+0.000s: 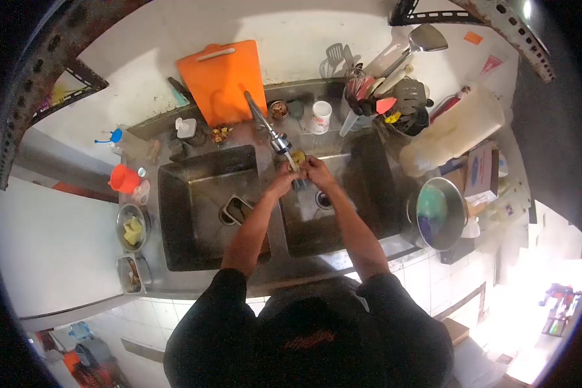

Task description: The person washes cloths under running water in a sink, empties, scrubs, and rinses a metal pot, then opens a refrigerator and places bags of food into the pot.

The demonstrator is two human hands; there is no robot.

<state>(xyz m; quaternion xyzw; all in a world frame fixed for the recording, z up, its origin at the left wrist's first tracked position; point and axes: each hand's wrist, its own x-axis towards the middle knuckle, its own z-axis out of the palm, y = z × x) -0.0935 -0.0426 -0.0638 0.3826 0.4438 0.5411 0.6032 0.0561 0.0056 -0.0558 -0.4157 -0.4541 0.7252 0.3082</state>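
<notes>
Both hands meet under the tap [280, 142], above the near-left part of the right sink basin [362, 213]. My left hand [282, 180] has its fingers closed and pressed against the spout's end or just beneath it. Close beside it, my right hand [317, 172] is closed too, with its fingertips near the left ones. A small yellow-green piece [298, 156] shows just behind the fingers; whether it is a sponge or food I cannot tell. What lies between the fingers is mostly hidden.
An orange cutting board [223, 77] leans on the wall. A white cup [321, 118] stands behind the tap, with utensils [407, 97] to its right. The left basin [204, 200] holds a small metal container [238, 210]. Metal bowls [441, 213] flank the sink.
</notes>
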